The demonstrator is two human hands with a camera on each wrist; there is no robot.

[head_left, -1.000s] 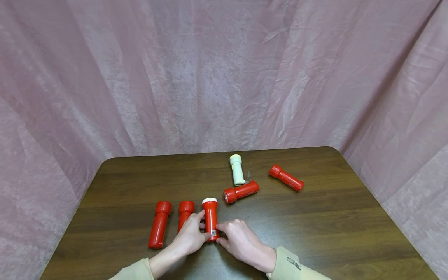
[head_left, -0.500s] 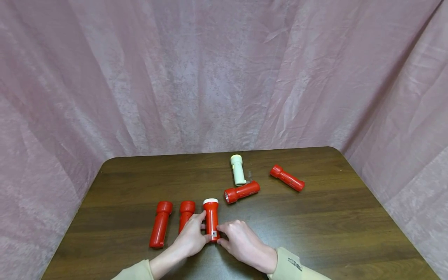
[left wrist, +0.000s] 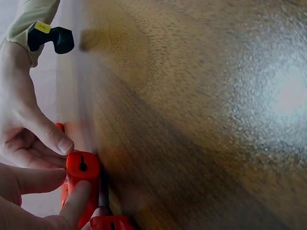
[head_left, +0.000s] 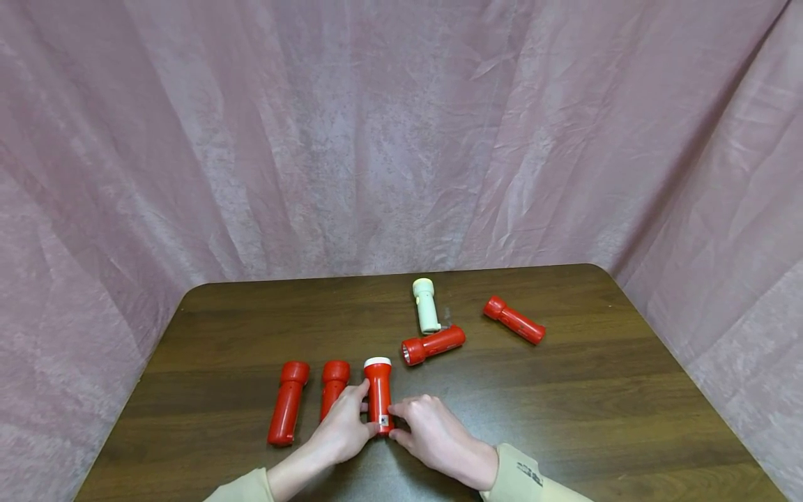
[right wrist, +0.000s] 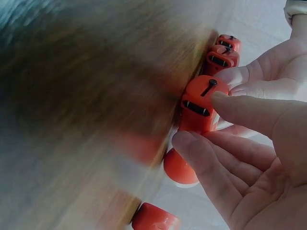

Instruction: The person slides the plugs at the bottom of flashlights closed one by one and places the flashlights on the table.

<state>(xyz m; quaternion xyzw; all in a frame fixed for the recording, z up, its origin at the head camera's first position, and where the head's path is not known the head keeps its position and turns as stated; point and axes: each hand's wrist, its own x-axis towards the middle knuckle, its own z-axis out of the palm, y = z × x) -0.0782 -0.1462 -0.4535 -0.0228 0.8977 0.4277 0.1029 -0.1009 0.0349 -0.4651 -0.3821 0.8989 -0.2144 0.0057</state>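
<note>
Head view shows both hands at 6 o'clock on the table (head_left: 564, 390), pinching one red torch (head_left: 379, 394) between them; the left hand (head_left: 341, 425) has its fingers curled against the torch's left side, the right hand (head_left: 433, 436) presses fingertips on its right side near the tail end; the torch lies flat, white-rimmed head pointing to 12 o'clock. Just beside it at 9 o'clock lie two more red torches (head_left: 332, 387), parallel; at 1 o'clock, well apart, a pale green torch (head_left: 426, 305) touches another red torch (head_left: 434, 344); a further red torch (head_left: 514, 320) lies at 2 o'clock.

Right wrist view shows a thumb and fingers (right wrist: 201, 153) clamped round the torch's tail.
</note>
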